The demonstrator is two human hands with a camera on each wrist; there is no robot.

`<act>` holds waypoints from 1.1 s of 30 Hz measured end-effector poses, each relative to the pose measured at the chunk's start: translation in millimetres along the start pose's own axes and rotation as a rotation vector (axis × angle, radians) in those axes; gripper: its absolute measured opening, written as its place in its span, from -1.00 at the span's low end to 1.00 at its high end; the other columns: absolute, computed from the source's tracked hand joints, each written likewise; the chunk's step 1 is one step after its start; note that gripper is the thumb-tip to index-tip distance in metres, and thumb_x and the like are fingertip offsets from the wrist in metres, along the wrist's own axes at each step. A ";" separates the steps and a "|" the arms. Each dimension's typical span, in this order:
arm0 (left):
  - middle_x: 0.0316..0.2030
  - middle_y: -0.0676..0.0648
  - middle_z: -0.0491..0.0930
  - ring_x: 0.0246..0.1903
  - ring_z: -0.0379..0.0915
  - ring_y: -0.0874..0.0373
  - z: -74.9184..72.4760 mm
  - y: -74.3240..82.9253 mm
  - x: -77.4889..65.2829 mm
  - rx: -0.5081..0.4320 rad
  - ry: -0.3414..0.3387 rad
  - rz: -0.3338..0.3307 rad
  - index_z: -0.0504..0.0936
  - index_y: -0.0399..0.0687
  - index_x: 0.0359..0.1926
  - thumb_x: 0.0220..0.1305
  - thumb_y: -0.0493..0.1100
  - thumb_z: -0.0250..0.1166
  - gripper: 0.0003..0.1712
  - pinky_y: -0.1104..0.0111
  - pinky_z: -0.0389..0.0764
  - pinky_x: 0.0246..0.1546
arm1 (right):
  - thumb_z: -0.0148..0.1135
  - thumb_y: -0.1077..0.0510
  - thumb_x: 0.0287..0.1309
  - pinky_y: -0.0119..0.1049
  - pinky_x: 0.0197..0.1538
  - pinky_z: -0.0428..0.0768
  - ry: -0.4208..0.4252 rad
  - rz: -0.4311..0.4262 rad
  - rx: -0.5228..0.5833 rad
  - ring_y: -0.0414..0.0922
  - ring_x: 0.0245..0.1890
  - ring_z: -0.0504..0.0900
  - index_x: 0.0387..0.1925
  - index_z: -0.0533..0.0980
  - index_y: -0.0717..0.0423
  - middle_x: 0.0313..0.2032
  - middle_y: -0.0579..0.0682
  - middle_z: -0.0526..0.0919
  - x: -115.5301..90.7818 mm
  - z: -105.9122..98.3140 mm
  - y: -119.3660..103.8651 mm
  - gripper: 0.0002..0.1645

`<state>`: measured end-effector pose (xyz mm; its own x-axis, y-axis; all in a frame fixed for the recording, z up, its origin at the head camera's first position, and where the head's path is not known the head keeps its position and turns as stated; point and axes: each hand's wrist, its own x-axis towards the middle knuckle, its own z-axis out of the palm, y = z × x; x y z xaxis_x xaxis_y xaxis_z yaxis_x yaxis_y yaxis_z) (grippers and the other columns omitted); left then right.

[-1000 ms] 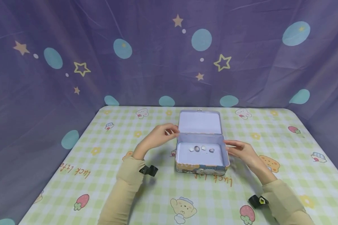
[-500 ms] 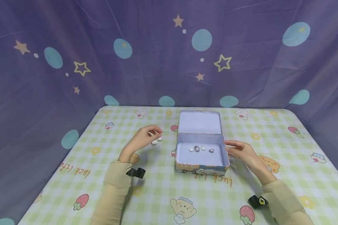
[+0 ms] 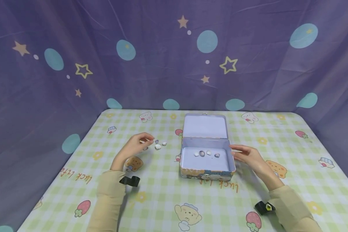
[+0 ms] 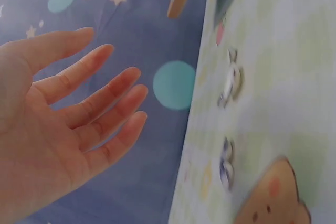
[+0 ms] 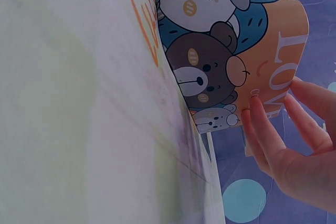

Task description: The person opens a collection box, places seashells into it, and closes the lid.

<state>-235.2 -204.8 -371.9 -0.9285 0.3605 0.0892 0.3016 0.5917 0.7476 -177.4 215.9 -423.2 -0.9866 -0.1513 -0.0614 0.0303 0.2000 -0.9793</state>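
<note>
An open tin box [image 3: 206, 174] with a cartoon-printed outside and pale inside stands at centre right in the head view, its lid [image 3: 205, 126] tipped back. Several small whitish and purplish shells [image 3: 202, 153] lie in a row on its floor. More shells [image 3: 158, 147] are on the cloth to the left. Close above these hovers my left hand [image 3: 134, 145]; in the left wrist view its fingers [image 4: 107, 98] are spread loosely, holding nothing. My right hand [image 3: 247, 157] touches the box's right side, fingertips [image 5: 255, 100] against the printed wall in the right wrist view.
A green-checked tablecloth [image 3: 150, 212] with cartoon prints covers the table. Behind it and at the sides hangs a purple curtain [image 3: 162, 80] with stars and balloons. Each sleeve cuff has a black wrist device [image 3: 130, 181] near it.
My left hand has moved left from the box's left side to the shells on the cloth, leaving them more exposed. My right hand stays at the box's right side.
</note>
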 end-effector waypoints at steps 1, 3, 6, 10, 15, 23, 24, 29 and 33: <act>-0.19 -0.12 0.55 -0.25 0.44 0.04 -1.4 -3.2 -1.0 0.002 -0.003 -0.004 0.56 -0.15 -0.16 0.20 -0.10 0.14 -0.74 0.33 0.49 -0.39 | 0.19 0.01 0.06 -0.39 -0.10 0.50 0.003 0.007 0.005 -0.41 -0.20 0.52 0.11 0.31 0.37 0.11 0.32 0.33 0.1 0.3 -0.4 -0.33; -0.18 -0.13 0.55 -0.24 0.44 0.03 -3.8 -9.5 -3.0 0.010 -0.004 -0.011 0.55 -0.16 -0.15 0.21 -0.10 0.13 -0.73 0.32 0.48 -0.35 | 0.19 0.03 0.07 -0.39 -0.10 0.50 0.007 0.013 0.013 -0.41 -0.21 0.52 0.11 0.30 0.38 0.11 0.33 0.32 0.0 0.9 -1.1 -0.33; -0.16 -0.15 0.53 -0.22 0.43 0.00 -6.5 -17.5 -5.7 0.025 -0.002 -0.018 0.55 -0.20 -0.15 0.21 -0.12 0.13 -0.73 0.30 0.47 -0.28 | 0.17 0.05 0.09 -0.39 -0.10 0.50 0.001 0.013 0.014 -0.41 -0.21 0.52 0.12 0.29 0.39 0.12 0.34 0.31 -0.2 0.8 -1.7 -0.34; -0.11 -0.19 0.50 -0.20 0.42 -0.03 -8.8 -26.0 -9.3 0.039 -0.006 -0.038 0.53 -0.28 -0.14 0.19 -0.17 0.15 -0.72 0.25 0.45 -0.22 | 0.18 0.04 0.07 -0.39 -0.09 0.49 0.002 0.015 0.022 -0.40 -0.20 0.52 0.12 0.29 0.38 0.12 0.33 0.31 0.2 0.8 -1.2 -0.34; -0.14 -0.25 0.50 -0.22 0.42 -0.05 -10.7 -31.9 -13.7 0.051 -0.039 -0.093 0.51 -0.32 -0.12 0.18 -0.24 0.15 -0.72 0.25 0.45 -0.26 | 0.19 0.04 0.07 -0.38 -0.09 0.49 0.002 0.014 0.015 -0.39 -0.20 0.52 0.12 0.30 0.37 0.12 0.32 0.32 -0.1 1.1 -1.2 -0.34; -0.12 -0.31 0.47 -0.21 0.42 -0.12 -12.2 -37.6 -15.6 0.084 -0.078 -0.170 0.48 -0.34 -0.10 0.18 -0.27 0.13 -0.72 0.26 0.48 -0.32 | 0.19 0.04 0.07 -0.36 -0.07 0.49 0.000 0.012 0.012 -0.41 -0.19 0.51 0.12 0.30 0.37 0.12 0.31 0.31 -0.4 0.8 -1.0 -0.34; -0.13 -0.32 0.46 -0.20 0.42 -0.13 -12.4 -38.2 -15.6 0.091 -0.088 -0.171 0.47 -0.35 -0.10 0.19 -0.27 0.13 -0.72 0.24 0.48 -0.31 | 0.19 0.04 0.07 -0.36 -0.07 0.49 0.000 0.012 0.012 -0.41 -0.19 0.51 0.12 0.30 0.37 0.13 0.31 0.31 -0.5 0.8 -1.2 -0.34; -0.16 -0.32 0.47 -0.14 0.40 -0.19 -12.2 -41.0 -14.6 0.116 -0.109 -0.195 0.47 -0.36 -0.12 0.17 -0.30 0.13 -0.74 0.17 0.48 -0.24 | 0.19 0.05 0.07 -0.37 -0.09 0.49 0.004 0.011 0.020 -0.40 -0.19 0.52 0.11 0.30 0.38 0.12 0.32 0.32 0.2 1.3 -0.6 -0.34; -0.21 -0.29 0.49 -0.16 0.40 -0.16 -11.5 -42.9 -12.6 0.128 -0.115 -0.216 0.48 -0.36 -0.15 0.13 -0.33 0.15 -0.76 0.17 0.47 -0.25 | 0.19 0.06 0.07 -0.40 -0.10 0.50 0.007 0.008 0.019 -0.39 -0.20 0.52 0.11 0.30 0.38 0.11 0.32 0.33 1.0 1.3 0.3 -0.35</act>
<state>-238.9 -243.0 -397.6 -0.9457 0.2913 -0.1445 0.1309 0.7477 0.6510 -178.2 214.6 -423.8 -0.9874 -0.1432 -0.0677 0.0408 0.1829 -0.9823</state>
